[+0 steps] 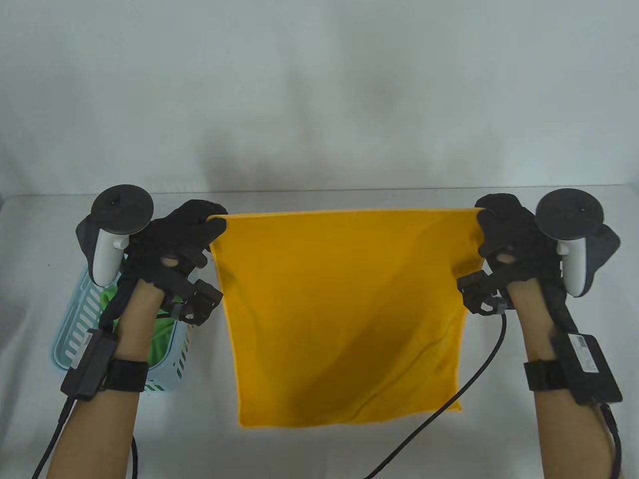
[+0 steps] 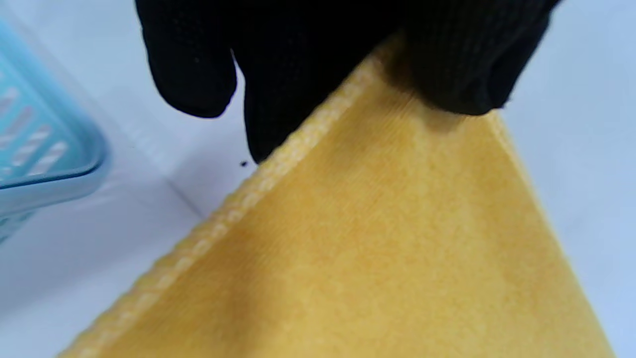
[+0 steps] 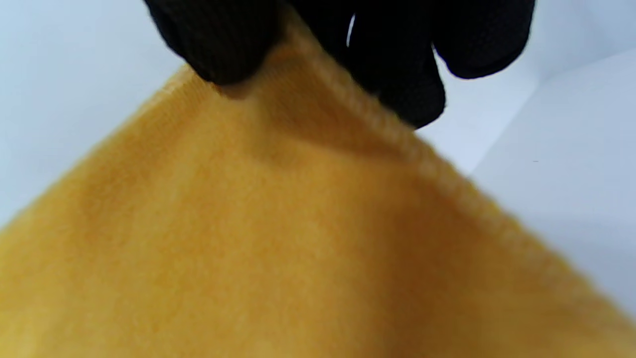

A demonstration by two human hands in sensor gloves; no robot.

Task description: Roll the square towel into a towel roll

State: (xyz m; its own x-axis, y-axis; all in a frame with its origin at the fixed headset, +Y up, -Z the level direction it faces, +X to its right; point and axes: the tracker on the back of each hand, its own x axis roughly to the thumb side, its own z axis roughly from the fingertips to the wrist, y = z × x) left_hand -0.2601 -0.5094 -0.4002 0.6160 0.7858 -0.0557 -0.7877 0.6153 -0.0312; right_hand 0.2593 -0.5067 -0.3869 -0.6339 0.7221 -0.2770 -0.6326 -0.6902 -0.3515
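Towel [image 1: 344, 319] hangs stretched above the worktop [image 1: 524, 439], left hand [image 1: 187, 239] pinching one top corner, right hand [image 1: 504, 239] the other, well apart, likely to pull it square and wrinkle-free for laying flat. Basket [image 1: 75, 339] waits at left.

White table [image 1: 319, 439] against a plain white wall [image 1: 319, 90] (faintly shadowed).

Yellow square towel [image 1: 344, 319], spread flat, unrolled
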